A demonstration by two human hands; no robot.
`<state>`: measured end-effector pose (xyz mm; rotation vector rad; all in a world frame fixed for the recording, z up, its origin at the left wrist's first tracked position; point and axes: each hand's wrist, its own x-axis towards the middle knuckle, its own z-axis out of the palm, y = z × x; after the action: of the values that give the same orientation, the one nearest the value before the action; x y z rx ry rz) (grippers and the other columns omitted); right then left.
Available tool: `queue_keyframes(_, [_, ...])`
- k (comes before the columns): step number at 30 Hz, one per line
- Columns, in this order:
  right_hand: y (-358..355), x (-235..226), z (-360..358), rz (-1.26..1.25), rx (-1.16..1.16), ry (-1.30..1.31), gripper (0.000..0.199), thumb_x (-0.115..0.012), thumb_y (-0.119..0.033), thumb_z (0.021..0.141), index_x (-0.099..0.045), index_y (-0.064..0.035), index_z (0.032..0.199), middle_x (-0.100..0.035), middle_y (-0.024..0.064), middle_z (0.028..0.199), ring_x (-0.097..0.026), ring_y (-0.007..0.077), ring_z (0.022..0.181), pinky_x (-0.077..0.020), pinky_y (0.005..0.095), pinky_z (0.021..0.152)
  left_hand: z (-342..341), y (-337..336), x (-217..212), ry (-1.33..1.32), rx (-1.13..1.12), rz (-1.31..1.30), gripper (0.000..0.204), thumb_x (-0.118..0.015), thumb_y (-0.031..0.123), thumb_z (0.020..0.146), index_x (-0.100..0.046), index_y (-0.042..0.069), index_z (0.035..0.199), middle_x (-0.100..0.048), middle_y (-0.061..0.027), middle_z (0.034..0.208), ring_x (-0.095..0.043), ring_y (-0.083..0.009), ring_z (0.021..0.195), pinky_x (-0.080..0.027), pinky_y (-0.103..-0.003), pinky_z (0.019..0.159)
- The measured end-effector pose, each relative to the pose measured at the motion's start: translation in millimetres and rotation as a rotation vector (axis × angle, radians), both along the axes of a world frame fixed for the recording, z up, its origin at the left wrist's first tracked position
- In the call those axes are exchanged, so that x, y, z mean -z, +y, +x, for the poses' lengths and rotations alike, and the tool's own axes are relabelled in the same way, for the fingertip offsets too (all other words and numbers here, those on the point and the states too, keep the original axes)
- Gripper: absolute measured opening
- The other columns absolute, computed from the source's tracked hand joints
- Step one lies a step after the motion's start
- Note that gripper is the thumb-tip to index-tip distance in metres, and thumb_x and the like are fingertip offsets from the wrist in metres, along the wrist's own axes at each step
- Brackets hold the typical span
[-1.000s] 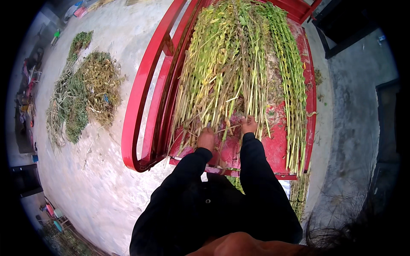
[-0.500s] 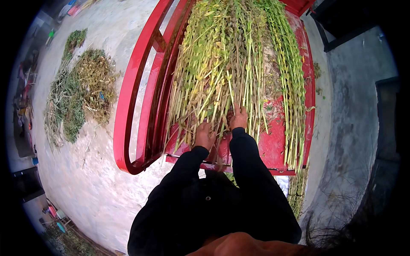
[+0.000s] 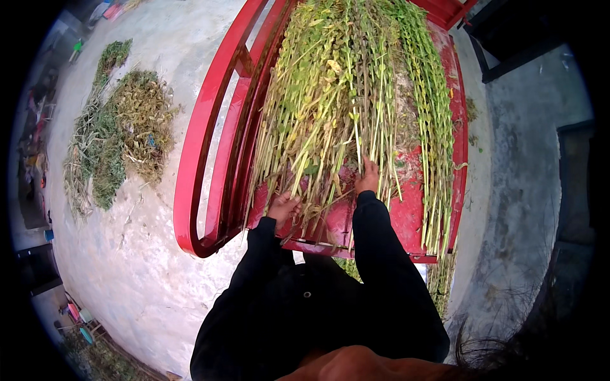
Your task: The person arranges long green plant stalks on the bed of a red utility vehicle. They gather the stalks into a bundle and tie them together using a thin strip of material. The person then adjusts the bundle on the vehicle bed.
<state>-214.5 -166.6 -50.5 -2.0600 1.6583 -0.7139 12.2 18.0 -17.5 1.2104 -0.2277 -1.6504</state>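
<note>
Long cut plant stalks (image 3: 318, 120), green and yellow with pods or dry leaves along them, lie lengthwise on the red flat bed (image 3: 406, 219) of a cart or truck. Their bare ends point toward me. My left hand (image 3: 284, 207) is at the stalk ends on the left, its fingers curled in around a few of them. Further right and slightly farther off, my right hand (image 3: 367, 176) is closed on stalks near the middle of the bundle. Exactly how many stalks each hand has cannot be made out.
A curved red side rail (image 3: 197, 171) rises along the bed's left side. Piles of dried plants (image 3: 140, 117) lie on the concrete floor (image 3: 133, 279) beyond it. A separate strip of stalks (image 3: 432, 159) runs along the right edge. A dark-framed object (image 3: 502, 57) stands at the upper right.
My left hand has shifted left and toward the bed's left side. My right hand has moved slightly right, so the hands are farther apart. Some stalk ends between them have shifted.
</note>
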Motion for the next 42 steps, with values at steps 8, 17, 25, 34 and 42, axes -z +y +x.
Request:
queue_keyframes(8, [-3,-108,57,-0.074,-0.072,0.333,0.059,-0.068,-0.015,0.072,-0.045,-0.0146,0.125,-0.042,0.0159,0.126,-0.049,0.0377,0.101,-0.0431,0.0404,0.088,-31,-8,-54,-1.188,-0.047,-0.387,0.016,-0.058,0.014,0.082,-0.054,0.004,0.095,-0.06,-0.0125,0.075,-0.058,-0.0295,0.065,-0.044,-0.036,0.058])
queue_keyframes(17, [-80,-134,97,0.016,-0.458,0.381,0.04,-0.061,-0.029,0.081,-0.053,-0.0105,0.116,-0.052,0.0111,0.115,-0.056,0.0305,0.096,-0.0478,0.0414,0.078,-79,-11,-102,-1.198,0.151,-0.202,0.031,-0.06,0.027,0.08,-0.048,0.0,0.09,-0.057,-0.0264,0.072,-0.056,-0.0428,0.071,-0.044,-0.05,0.062])
queue_keyframes(25, [-44,-61,7,0.08,-0.389,0.462,0.037,-0.065,-0.012,0.07,-0.059,-0.0147,0.107,-0.046,0.0145,0.125,-0.053,0.0362,0.097,-0.0458,0.0428,0.082,-55,-7,-50,-0.549,-0.024,-0.279,0.026,-0.046,0.025,0.092,-0.05,0.003,0.079,-0.053,-0.0098,0.064,-0.052,-0.0247,0.056,-0.041,-0.036,0.053])
queue_keyframes(34, [47,-112,46,1.12,0.04,-1.155,0.013,-0.053,-0.013,0.089,-0.05,-0.0022,0.095,-0.056,0.0077,0.079,-0.051,0.0133,0.059,-0.0417,0.0263,0.049,-100,-21,-101,0.05,0.134,-0.226,0.009,-0.05,0.013,0.09,-0.047,0.006,0.086,-0.05,-0.0015,0.066,-0.047,-0.0088,0.055,-0.039,-0.023,0.049])
queue_keyframes(42, [42,-206,3,1.311,-0.091,-1.393,0.029,-0.045,-0.013,0.092,-0.044,-0.006,0.12,-0.032,-0.0034,0.066,-0.029,0.0037,0.051,-0.0257,0.0158,0.039,-116,-13,-144,-0.126,0.313,-0.583,0.014,-0.059,0.015,0.086,-0.051,0.004,0.086,-0.049,0.0024,0.068,-0.047,-0.0048,0.061,-0.039,-0.022,0.054])
